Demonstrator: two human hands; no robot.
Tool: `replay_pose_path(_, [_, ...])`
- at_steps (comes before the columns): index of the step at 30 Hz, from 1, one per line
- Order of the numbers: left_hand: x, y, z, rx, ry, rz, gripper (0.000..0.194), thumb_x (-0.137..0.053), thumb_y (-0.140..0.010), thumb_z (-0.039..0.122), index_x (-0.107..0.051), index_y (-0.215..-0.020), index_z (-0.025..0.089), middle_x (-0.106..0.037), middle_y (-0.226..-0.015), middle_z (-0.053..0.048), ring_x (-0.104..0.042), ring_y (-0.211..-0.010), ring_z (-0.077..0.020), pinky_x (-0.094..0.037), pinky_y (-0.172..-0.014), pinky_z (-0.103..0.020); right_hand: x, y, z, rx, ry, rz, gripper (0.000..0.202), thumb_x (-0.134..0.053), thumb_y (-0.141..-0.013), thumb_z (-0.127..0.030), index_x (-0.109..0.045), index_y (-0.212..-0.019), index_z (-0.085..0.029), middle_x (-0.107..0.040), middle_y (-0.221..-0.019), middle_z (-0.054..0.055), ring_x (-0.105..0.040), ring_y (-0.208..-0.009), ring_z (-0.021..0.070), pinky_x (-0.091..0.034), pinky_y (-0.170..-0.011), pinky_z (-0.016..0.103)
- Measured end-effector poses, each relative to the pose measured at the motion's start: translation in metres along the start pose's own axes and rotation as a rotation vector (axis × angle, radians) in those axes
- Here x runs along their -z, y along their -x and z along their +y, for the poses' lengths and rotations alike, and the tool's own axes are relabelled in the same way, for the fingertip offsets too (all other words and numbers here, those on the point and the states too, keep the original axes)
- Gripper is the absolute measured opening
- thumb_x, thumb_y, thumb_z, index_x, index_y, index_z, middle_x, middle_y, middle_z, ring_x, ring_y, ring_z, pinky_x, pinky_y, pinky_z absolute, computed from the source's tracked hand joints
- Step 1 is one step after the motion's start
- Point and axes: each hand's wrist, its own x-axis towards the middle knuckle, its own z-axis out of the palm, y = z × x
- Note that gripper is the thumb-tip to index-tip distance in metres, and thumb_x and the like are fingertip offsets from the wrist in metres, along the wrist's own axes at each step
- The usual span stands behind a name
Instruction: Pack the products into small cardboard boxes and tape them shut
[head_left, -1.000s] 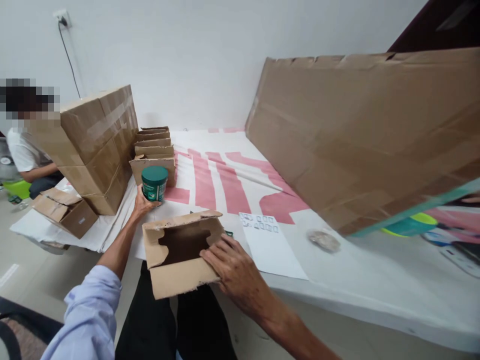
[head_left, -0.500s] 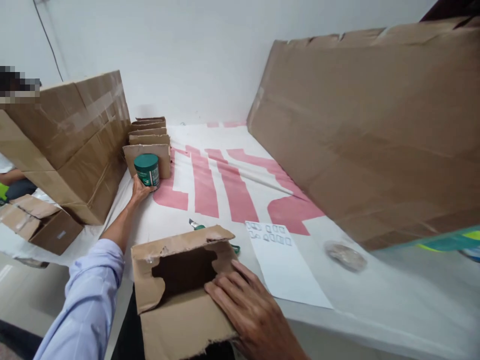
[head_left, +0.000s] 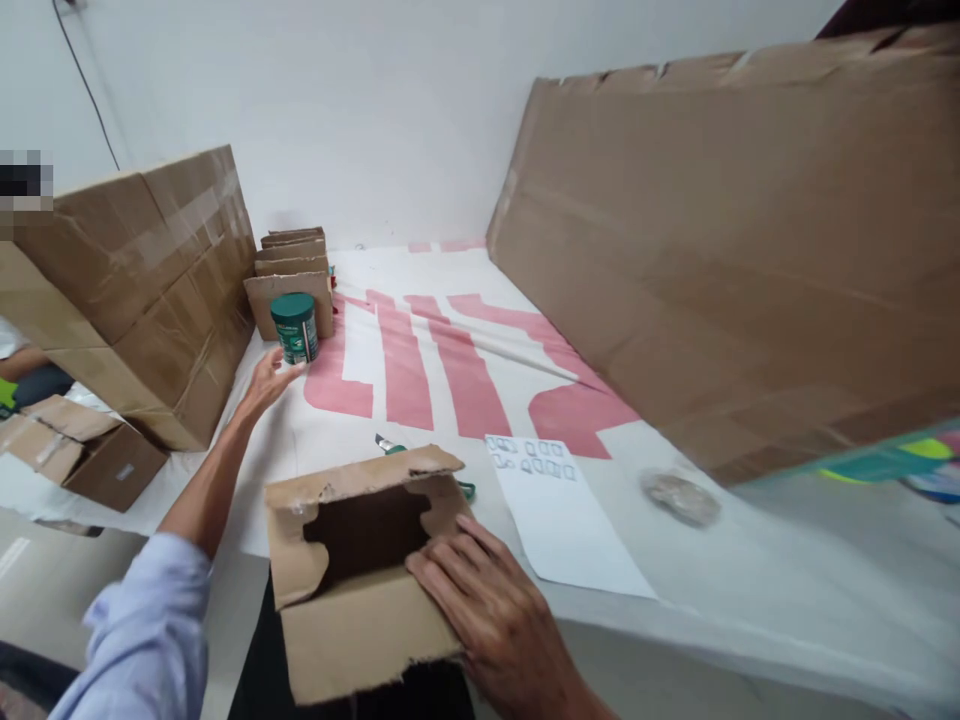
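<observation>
A green tub stands upright on the cloth-covered table, in front of a row of cardboard pieces. Just below and left of it is my left hand, fingers apart and nothing in them. At the near table edge, my right hand grips the right side of an opened cardboard box, whose cut opening faces up. Partly hidden behind that box lies a green cutter with its blade end showing.
A white sheet with small drawings lies right of the box, near a blurred clear packet. Large cardboard structures rise at left and right. A smaller carton sits at far left, beside part of a person.
My left hand has let go of the green tub and drawn back toward me, its fingers now spread. My right hand remains on the box, and the view has shifted slightly.
</observation>
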Motion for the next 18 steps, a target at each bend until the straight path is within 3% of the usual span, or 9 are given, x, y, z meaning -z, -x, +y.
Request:
replay_pose_path(3, [0.048,0.092,0.04,-0.059,0.078,-0.105,0.072,-0.079,-0.081,0.068,-0.072,-0.133,0.019,-0.07,-0.142,-0.02,-0.066,-0.134,-0.0413,-0.059,-0.104,-0.053,-0.005,-0.005,0.003,-0.012,0.035,-0.028,0.036,-0.049,-0.093,-0.004,-0.075,-0.111,-0.02,-0.076,-0.096,0.008,-0.066,-0.096,0.0247,-0.045,-0.111,0.042])
replay_pose_path(5, [0.075,0.157,0.066,-0.164,0.085,-0.09,0.058,-0.077,-0.088,0.063,-0.074,-0.132,0.025,-0.066,-0.148,-0.016,-0.062,-0.14,-0.0382,-0.06,-0.103,-0.048,-0.011,-0.015,0.007,-0.032,0.073,-0.081,0.036,-0.053,-0.087,-0.001,-0.075,-0.108,-0.021,-0.076,-0.097,0.008,-0.065,-0.096,0.0255,-0.045,-0.106,0.041])
replay_pose_path(7, [0.089,0.211,0.088,-0.236,0.033,0.058,0.048,-0.079,-0.09,0.053,-0.074,-0.13,0.028,-0.066,-0.146,-0.013,-0.064,-0.136,-0.0334,-0.062,-0.099,-0.043,-0.018,-0.034,0.011,-0.069,0.111,-0.143,0.035,-0.056,-0.083,0.001,-0.076,-0.104,-0.02,-0.075,-0.096,0.009,-0.063,-0.096,0.026,-0.043,-0.102,0.04])
replay_pose_path(9, [0.087,0.247,0.1,-0.258,-0.046,0.28,0.035,-0.081,-0.09,0.046,-0.074,-0.119,0.027,-0.071,-0.127,-0.01,-0.071,-0.117,-0.0273,-0.063,-0.089,-0.038,-0.027,-0.061,0.012,-0.135,0.136,-0.192,0.033,-0.055,-0.085,0.002,-0.075,-0.101,-0.019,-0.074,-0.094,0.009,-0.061,-0.096,0.0256,-0.041,-0.099,0.039])
replay_pose_path(11, [0.071,0.264,0.101,-0.226,-0.112,0.345,0.025,-0.08,-0.09,0.042,-0.073,-0.108,0.026,-0.072,-0.11,-0.006,-0.072,-0.097,-0.0228,-0.062,-0.079,-0.035,-0.039,-0.093,0.012,-0.209,0.142,-0.218,0.032,-0.052,-0.09,0.002,-0.074,-0.101,-0.019,-0.075,-0.097,0.009,-0.06,-0.098,0.0252,-0.038,-0.098,0.038])
replay_pose_path(13, [0.048,0.261,0.093,-0.185,-0.138,0.244,0.02,-0.077,-0.09,0.042,-0.073,-0.101,0.026,-0.073,-0.101,-0.005,-0.073,-0.087,-0.0215,-0.06,-0.071,-0.033,-0.054,-0.126,0.012,-0.234,0.141,-0.217,0.03,-0.05,-0.096,-0.001,-0.074,-0.104,-0.018,-0.075,-0.101,0.01,-0.06,-0.101,0.0253,-0.037,-0.097,0.037])
replay_pose_path(16, [0.014,0.228,0.07,-0.094,-0.135,0.071,0.02,-0.077,-0.086,0.044,-0.075,-0.091,0.024,-0.077,-0.096,-0.005,-0.074,-0.084,-0.0224,-0.057,-0.067,-0.032,-0.076,-0.169,0.013,-0.258,0.125,-0.255,0.029,-0.048,-0.101,-0.005,-0.073,-0.112,-0.015,-0.076,-0.105,0.013,-0.06,-0.103,0.0264,-0.036,-0.097,0.038])
replay_pose_path(18, [-0.002,0.196,0.052,-0.034,-0.142,0.043,0.024,-0.075,-0.085,0.046,-0.072,-0.082,0.023,-0.078,-0.087,-0.005,-0.073,-0.079,-0.0222,-0.059,-0.073,-0.035,-0.087,-0.186,0.014,-0.239,0.095,-0.301,0.03,-0.048,-0.103,-0.007,-0.073,-0.119,-0.013,-0.075,-0.114,0.016,-0.06,-0.11,0.0287,-0.037,-0.101,0.04])
